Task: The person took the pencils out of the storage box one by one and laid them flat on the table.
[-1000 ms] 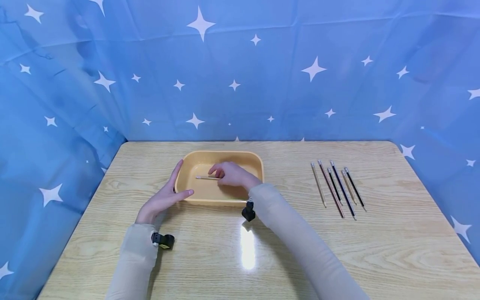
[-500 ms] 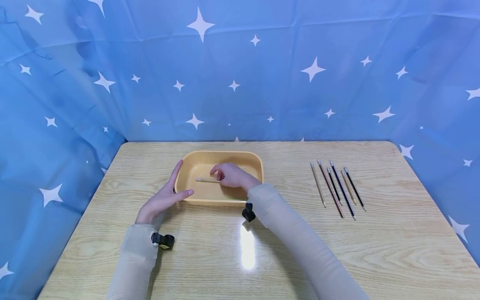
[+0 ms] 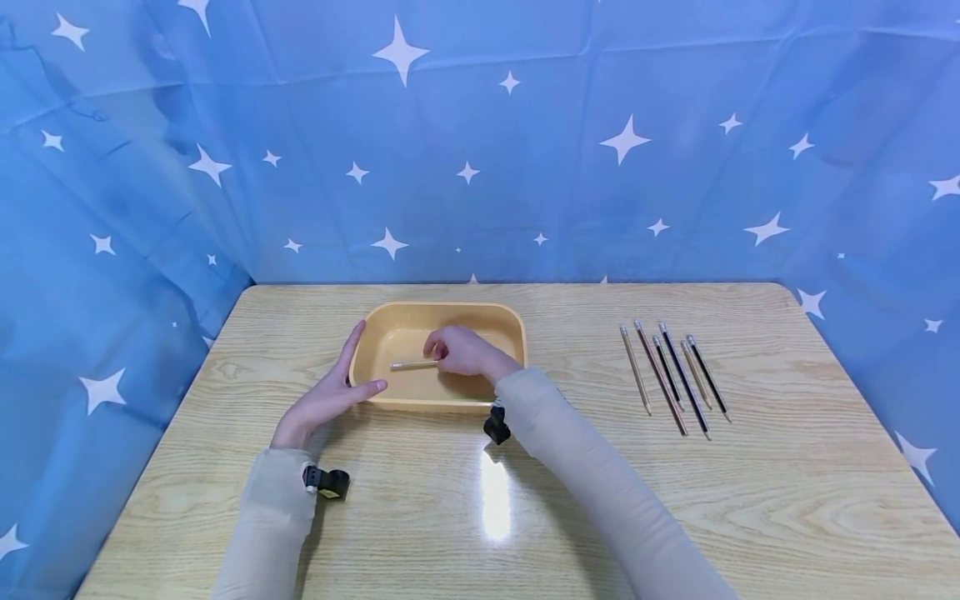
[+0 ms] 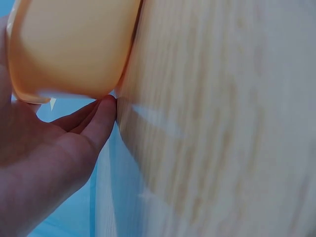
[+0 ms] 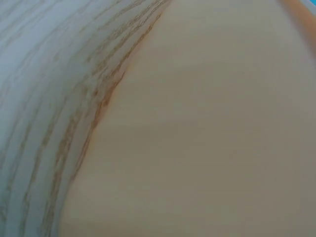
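Note:
A light-orange rectangular tray (image 3: 438,406) with rounded corners stands on the table toward the back. My left hand (image 3: 326,404) rests against its left end, thumb and forefinger spread straight along the wall. In the left wrist view, fingertips (image 4: 104,111) touch the tray's lower edge (image 4: 79,54). Inside the tray, my right hand (image 3: 467,350) has curled fingers and pinches a pencil (image 3: 412,365). The pencil lies crosswise, low over the tray floor, its eraser end to the left and its other end hidden by the hand. Only the tray's outer wall (image 5: 197,128) and the table show in the right wrist view.
On the right half of the wooden table (image 3: 405,517) lie several pencils (image 3: 662,375), gold, reddish and dark, side by side at a slant. A blue curtain (image 3: 480,200) with white stars hangs behind the table and at both sides.
The pencil's eraser end has come slightly nearer the front, so the pencil's slant has reversed. My right forefinger has curled in toward the palm. The left hand and the tray have stayed put.

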{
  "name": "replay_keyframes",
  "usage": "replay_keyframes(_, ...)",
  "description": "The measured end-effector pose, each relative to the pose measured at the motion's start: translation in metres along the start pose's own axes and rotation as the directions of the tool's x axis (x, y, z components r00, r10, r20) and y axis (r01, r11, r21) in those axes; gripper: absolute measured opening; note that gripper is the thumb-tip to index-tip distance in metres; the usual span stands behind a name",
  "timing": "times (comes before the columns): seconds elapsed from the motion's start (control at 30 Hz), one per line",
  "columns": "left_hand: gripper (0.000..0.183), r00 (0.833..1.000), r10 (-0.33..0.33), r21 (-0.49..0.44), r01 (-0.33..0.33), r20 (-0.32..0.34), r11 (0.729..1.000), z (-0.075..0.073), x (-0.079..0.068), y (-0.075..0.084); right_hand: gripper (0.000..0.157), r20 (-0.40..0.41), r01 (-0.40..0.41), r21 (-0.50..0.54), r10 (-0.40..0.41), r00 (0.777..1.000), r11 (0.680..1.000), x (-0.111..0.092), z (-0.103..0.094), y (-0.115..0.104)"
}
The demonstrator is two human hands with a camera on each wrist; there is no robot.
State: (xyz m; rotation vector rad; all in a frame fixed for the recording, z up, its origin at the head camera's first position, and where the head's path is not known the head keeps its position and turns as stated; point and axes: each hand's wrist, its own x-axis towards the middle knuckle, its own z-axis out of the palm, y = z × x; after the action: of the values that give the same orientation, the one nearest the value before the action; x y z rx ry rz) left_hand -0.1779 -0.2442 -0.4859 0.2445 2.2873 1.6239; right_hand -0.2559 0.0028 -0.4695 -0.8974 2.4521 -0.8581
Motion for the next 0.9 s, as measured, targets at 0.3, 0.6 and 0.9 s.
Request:
replay_keyframes(0.3,0.098,1.0,0.004,0.002,-0.004,-0.001,1.0,0.0,0.001,-0.002,0.016,-0.034,0.02,-0.002,-0.02,0.999,1.0,-0.001,-0.001,0.0)
replay_keyframes(0.6,0.097,1.0,0.014,-0.006,-0.014,0.004,1.0,0.0,0.0,-0.003,0.017,-0.068,0.034,0.067,-0.029,0.997,0.997,0.0,-0.002,0.001)
replay_keyframes(0.9,0.097,1.0,0.014,-0.02,-0.014,0.005,1.0,0.0,0.0,-0.001,0.026,-0.138,0.021,0.219,0.01,0.99,0.975,-0.011,-0.007,0.001)
